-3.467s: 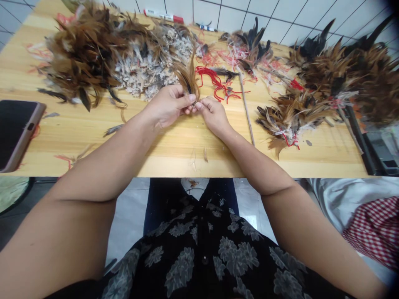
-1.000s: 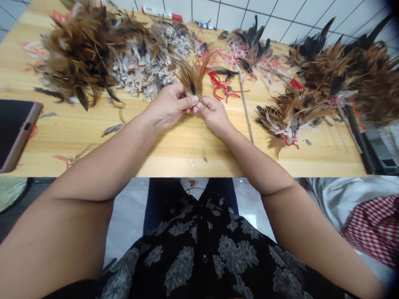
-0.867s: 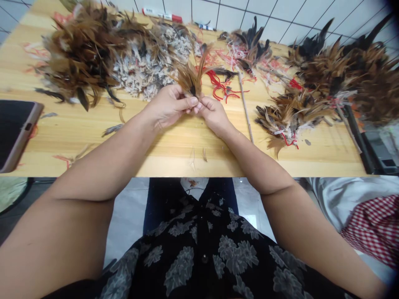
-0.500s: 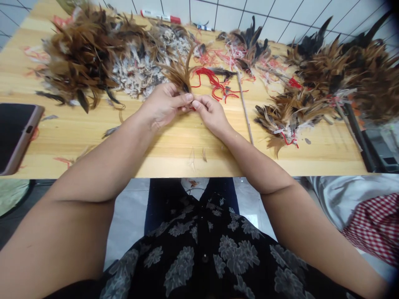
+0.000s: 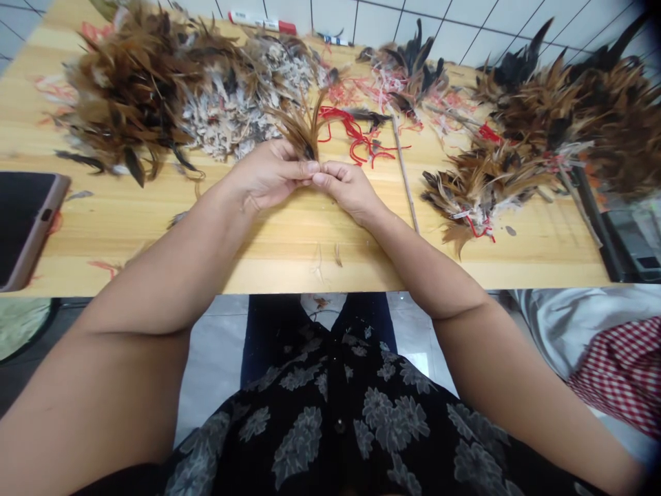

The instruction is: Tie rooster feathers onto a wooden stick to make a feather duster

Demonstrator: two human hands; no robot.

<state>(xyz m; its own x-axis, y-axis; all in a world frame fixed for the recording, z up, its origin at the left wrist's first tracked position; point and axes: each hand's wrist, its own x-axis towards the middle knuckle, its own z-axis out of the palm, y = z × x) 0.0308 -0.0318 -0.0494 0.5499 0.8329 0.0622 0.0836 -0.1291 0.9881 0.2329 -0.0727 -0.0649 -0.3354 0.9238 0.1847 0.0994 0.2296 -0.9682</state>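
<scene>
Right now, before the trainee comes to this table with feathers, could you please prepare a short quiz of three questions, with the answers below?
1. Multiple choice: What does the left hand hold?
a) a marker
b) a small bunch of brown feathers
c) a checked cloth

2. True or false: The phone lies at the left end of the wooden table.

3. Short answer: Which hand is nearer to the thin stick?

Key:
1. b
2. True
3. The right hand
</scene>
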